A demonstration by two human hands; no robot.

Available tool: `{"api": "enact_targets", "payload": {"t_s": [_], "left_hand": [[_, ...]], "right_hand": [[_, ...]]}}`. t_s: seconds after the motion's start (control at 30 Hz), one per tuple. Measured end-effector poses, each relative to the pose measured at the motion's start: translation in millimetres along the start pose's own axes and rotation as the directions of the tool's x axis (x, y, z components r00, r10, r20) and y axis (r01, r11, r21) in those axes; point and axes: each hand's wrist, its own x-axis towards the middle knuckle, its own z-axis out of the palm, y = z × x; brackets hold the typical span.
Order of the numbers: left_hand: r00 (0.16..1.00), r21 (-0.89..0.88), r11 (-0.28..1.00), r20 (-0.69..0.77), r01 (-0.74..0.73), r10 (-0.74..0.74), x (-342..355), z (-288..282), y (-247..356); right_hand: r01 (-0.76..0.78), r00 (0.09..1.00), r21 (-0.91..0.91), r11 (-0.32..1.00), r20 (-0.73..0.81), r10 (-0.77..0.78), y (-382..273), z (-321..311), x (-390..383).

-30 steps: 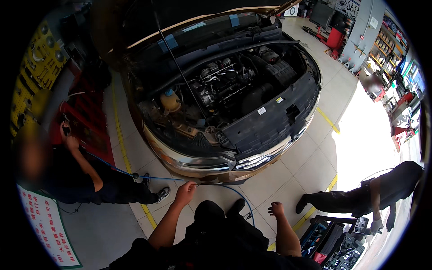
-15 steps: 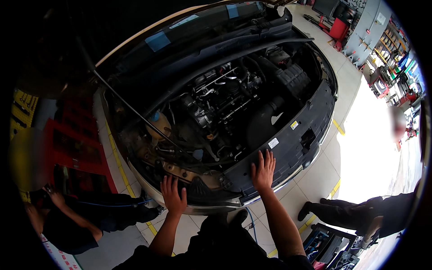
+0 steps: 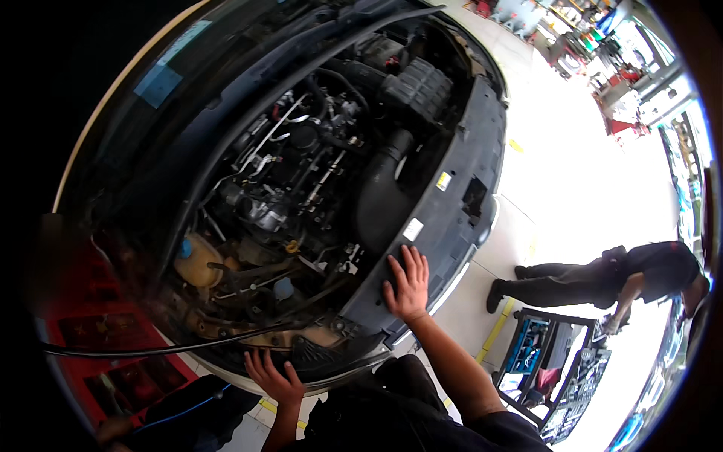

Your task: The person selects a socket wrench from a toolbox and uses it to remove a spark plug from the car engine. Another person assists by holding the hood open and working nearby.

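Both my hands rest on the front of a car with its hood up. My right hand [image 3: 409,285], fingers spread and pointing into the bay, lies flat on the black plastic front cover panel [image 3: 456,162], just below a white label [image 3: 413,229]. My left hand [image 3: 275,380] is on the front edge beside the headlight area, its fingers stretched out and holding nothing. Past the panel, the engine [image 3: 297,162] is exposed. A thick black air duct [image 3: 374,197] curves beside it. The yellowish coolant tank [image 3: 198,260] with a blue cap sits beyond my left hand.
A black rod [image 3: 173,349] crosses the car's corner near my left hand. At right, a person [image 3: 602,279] bends by a tool cart [image 3: 538,354] loaded with tools. A red cabinet [image 3: 102,331] and another person's dark-clothed legs [image 3: 199,410] are at lower left.
The view has swung to the right, so the car appears turned and shifted left. Both hands remain resting on the car's front. The person at right now bends lower beside the tool cart.
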Motion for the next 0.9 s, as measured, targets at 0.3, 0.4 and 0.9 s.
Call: {"api": "enact_targets", "payload": {"t_s": [0.3,0.4,0.9], "left_hand": [[0.988,0.379,0.925,-0.128,-0.034,0.088,-9,69,-58],[0.983,0.406,0.912,-0.14,-0.054,0.12,-7,68,-61],[0.953,0.114,0.959,-0.194,0.259,-0.234,-94,119,107]], "right_hand": [[-0.11,0.991,0.314,0.943,0.108,0.079,0,-65,-47],[-0.383,0.924,0.428,0.819,0.184,0.336,28,-98,-140],[-0.591,-0.453,0.374,-0.715,0.58,0.678,112,-105,-946]]}}
